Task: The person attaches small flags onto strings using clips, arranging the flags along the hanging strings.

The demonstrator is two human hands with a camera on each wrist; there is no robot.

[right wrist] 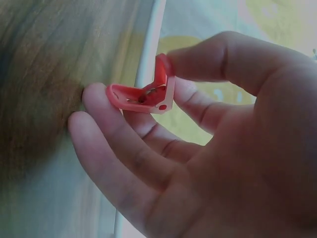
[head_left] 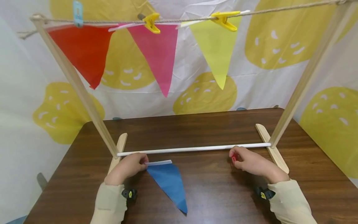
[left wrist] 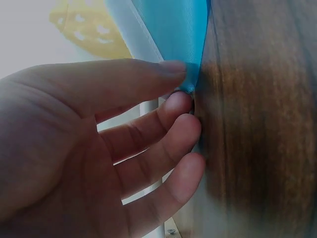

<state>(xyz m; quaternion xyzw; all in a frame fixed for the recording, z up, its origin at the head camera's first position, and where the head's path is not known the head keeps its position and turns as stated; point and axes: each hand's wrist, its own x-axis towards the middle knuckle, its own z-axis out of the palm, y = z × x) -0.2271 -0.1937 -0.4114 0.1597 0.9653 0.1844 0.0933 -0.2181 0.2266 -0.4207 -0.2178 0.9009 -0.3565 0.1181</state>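
Observation:
A blue triangular pennant [head_left: 169,183] with a white top band lies over the table, its tip toward the front. My left hand [head_left: 130,166] pinches its upper left corner between thumb and forefinger; the left wrist view shows the blue cloth [left wrist: 178,34] at the thumb tip. Over on the right, my right hand [head_left: 251,161] holds a small red clothespin [right wrist: 143,96] between thumb and fingers. Above, a rope [head_left: 179,21] carries a red pennant [head_left: 84,49], a pink pennant [head_left: 158,53] and a yellow pennant [head_left: 219,46].
Wooden posts [head_left: 81,90] hold up the rope, with a white rod [head_left: 193,149] joining their feet low across the table [head_left: 218,193]. Yellow clothespins [head_left: 151,23] and a light blue clothespin [head_left: 78,14] sit on the rope. A patterned curtain [head_left: 195,102] hangs behind.

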